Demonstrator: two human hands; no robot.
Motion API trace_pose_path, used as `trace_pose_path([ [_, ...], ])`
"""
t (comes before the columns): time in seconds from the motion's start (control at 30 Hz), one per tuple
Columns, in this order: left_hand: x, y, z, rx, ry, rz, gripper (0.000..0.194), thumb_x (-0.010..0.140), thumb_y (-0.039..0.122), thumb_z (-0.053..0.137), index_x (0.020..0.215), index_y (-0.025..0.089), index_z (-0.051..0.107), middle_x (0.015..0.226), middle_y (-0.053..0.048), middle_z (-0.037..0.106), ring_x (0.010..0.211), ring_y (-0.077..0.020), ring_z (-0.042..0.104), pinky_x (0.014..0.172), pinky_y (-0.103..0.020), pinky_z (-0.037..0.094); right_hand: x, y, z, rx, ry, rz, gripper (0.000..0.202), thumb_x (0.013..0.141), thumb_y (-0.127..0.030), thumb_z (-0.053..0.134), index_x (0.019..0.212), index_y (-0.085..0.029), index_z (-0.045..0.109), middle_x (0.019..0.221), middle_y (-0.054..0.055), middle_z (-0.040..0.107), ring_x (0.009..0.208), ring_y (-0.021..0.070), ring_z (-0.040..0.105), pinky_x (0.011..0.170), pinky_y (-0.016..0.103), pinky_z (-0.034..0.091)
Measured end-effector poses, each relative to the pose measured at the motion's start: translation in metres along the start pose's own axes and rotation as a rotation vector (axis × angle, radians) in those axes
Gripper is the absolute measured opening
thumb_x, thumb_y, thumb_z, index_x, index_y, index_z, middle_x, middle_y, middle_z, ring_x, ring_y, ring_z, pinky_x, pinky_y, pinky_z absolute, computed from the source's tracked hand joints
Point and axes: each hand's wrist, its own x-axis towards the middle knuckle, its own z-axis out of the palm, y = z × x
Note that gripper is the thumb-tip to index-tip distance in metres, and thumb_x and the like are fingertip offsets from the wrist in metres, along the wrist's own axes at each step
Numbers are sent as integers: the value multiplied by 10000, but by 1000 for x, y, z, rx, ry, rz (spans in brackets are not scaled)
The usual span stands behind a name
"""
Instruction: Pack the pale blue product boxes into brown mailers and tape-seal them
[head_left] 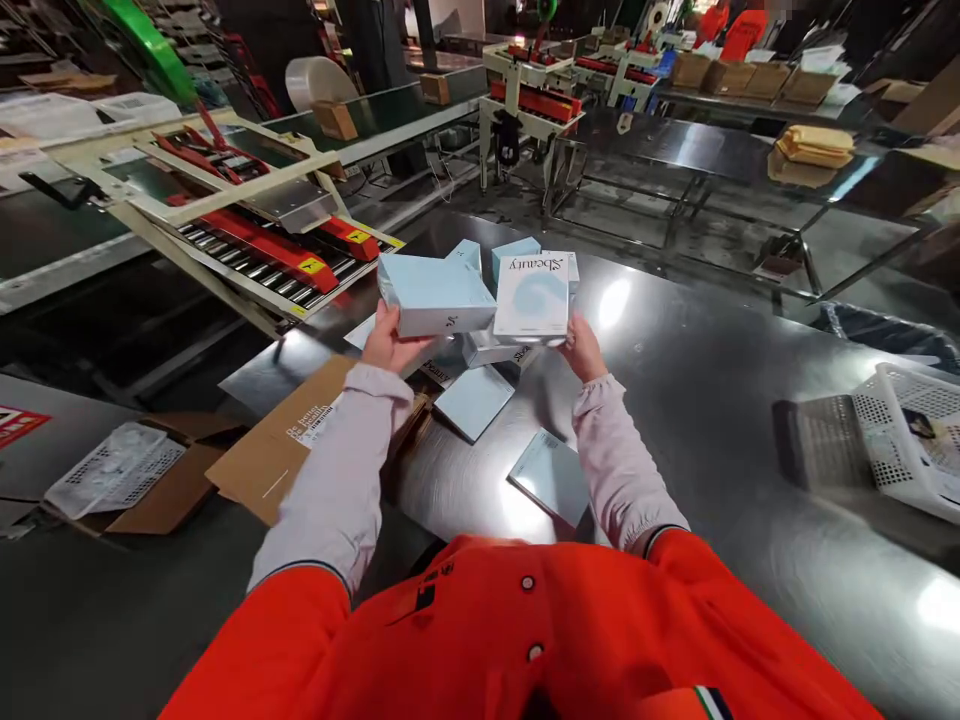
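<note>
My left hand (391, 343) is closed on the near left corner of a pale blue box (436, 285), which is tilted above the table. In my right hand (582, 348) is a white box (532, 295) with "beauty" lettering and a pale blue swirl, gripped at its near right corner. The two boxes are side by side, their inner edges almost touching. Behind and beneath them are more pale blue boxes (516, 248), partly hidden. Closer to me, a flat light blue box (475, 402) and another flat box (550, 476) lie on the metal table.
Flat brown cardboard (281, 440) lies at the table's left edge. A white perforated basket (911, 440) stands at the right on the steel table (705, 420). Left of the table is a roller machine with red guards (255, 245). An open carton (169, 480) sits lower left.
</note>
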Motion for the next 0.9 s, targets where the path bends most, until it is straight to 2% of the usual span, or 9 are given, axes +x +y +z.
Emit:
trace_pose_path([
  [0.07, 23, -11, -6, 211, 108, -138, 650, 864, 374, 678, 1422, 275, 360, 1203, -82, 611, 946, -170, 626, 831, -391, 541, -21, 8, 10, -56, -61, 63, 809, 949, -661, 331, 1568, -145, 253, 1484, 204, 476, 1279, 266, 557, 970, 424, 516],
  [0.13, 26, -27, -17, 399, 206, -235, 662, 828, 311, 722, 1392, 190, 397, 1070, -78, 608, 876, -160, 597, 784, -358, 523, -75, 26, 16, -243, -220, 93, 1049, 809, -693, 595, 1600, -156, 163, 1583, 204, 337, 1434, 337, 377, 1127, 501, 371],
  [0.27, -9, -45, -36, 409, 232, -228, 579, 790, 231, 730, 1305, 171, 472, 1027, -65, 590, 836, -140, 586, 710, -294, 514, -214, 70, 32, -850, -669, 269, 1468, 319, -573, 932, 1586, -247, 267, 1656, 214, 100, 1455, 589, 84, 1095, 769, 130],
  [0.33, -34, -42, -44, 355, 199, -243, 528, 765, 198, 731, 1242, 163, 506, 984, -55, 613, 798, -132, 614, 686, -279, 526, -259, 83, 41, -954, -638, 169, 1389, 340, -559, 926, 1562, -261, 336, 1656, 221, 88, 1446, 594, 116, 1107, 742, 105],
  [0.4, -59, -33, -57, 295, 155, -257, 499, 735, 196, 751, 1185, 153, 539, 965, -55, 646, 794, -138, 646, 679, -272, 537, -277, 82, 45, -960, -538, 158, 1232, 458, -549, 880, 1545, -259, 378, 1640, 235, 156, 1419, 573, 233, 1096, 702, 190],
  [0.53, -107, -8, -110, 191, 144, -245, 491, 668, 263, 818, 1096, 151, 604, 939, -53, 703, 781, -137, 681, 676, -247, 545, -246, 33, 47, -815, -348, 132, 1050, 618, -543, 761, 1546, -241, 374, 1605, 215, 260, 1395, 467, 357, 1056, 597, 346],
  [0.67, -150, 14, -185, 157, 253, -268, 451, 595, 315, 853, 966, 143, 664, 831, -25, 712, 716, -118, 676, 648, -212, 547, -157, -57, 73, -727, -281, -334, 1106, 607, -633, 751, 1558, -234, 350, 1661, 159, 103, 1473, 447, 197, 1141, 584, 237],
  [0.8, -182, 26, -256, 177, 287, -319, 412, 568, 330, 854, 906, 167, 685, 797, -21, 718, 706, -129, 679, 638, -212, 554, -51, -123, 157, -755, -462, -611, 929, 705, -555, 744, 1520, -254, 416, 1651, 103, 219, 1467, 458, 178, 1140, 651, 139],
  [0.9, -200, 38, -304, 218, 301, -383, 401, 545, 329, 851, 879, 173, 693, 778, -23, 722, 697, -144, 682, 632, -232, 563, -5, -143, 236, -856, -579, -521, 541, 891, -313, 602, 1426, -274, 529, 1517, 60, 486, 1408, 375, 340, 1119, 696, 99],
])
